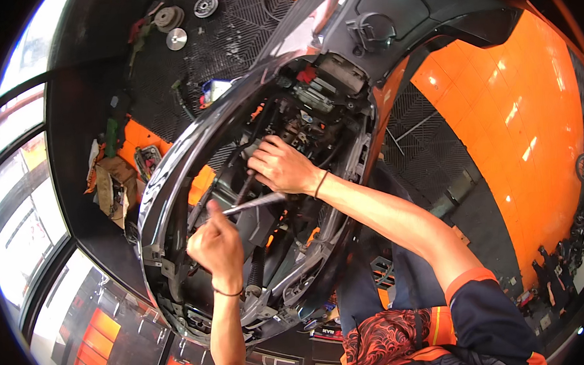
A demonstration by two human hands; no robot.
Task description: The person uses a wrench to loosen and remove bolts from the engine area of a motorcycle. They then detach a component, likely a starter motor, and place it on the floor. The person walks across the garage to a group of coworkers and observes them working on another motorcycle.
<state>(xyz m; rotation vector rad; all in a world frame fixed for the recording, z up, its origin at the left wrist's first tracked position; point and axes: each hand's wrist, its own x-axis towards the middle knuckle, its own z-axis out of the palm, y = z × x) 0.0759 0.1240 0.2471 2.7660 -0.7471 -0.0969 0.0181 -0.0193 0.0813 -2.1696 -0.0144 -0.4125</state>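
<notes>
Below me is an opened scooter body [165, 180] with its inner frame, cables and engine parts exposed. My left hand [214, 247] is closed at the near end of a silver bar-like tool [260, 202], which lies across the cavity, pointing right. My right hand [283, 164] is higher up in the cavity, its fingers curled over a dark shaft [244, 192]; what is under the fingertips is partly hidden. A red part [307, 74] and metal components [317, 97] sit above my right hand. A black ribbed boot [256, 272] is below, between my forearms.
The dark seat-end bodywork [388, 9] extends to the upper right. Loose round metal parts [168, 19] lie on black floor tiles [230, 39]. A brown bag [115, 190] is at the left, near glass doors [27, 219]. An orange floor [516, 135] spreads right.
</notes>
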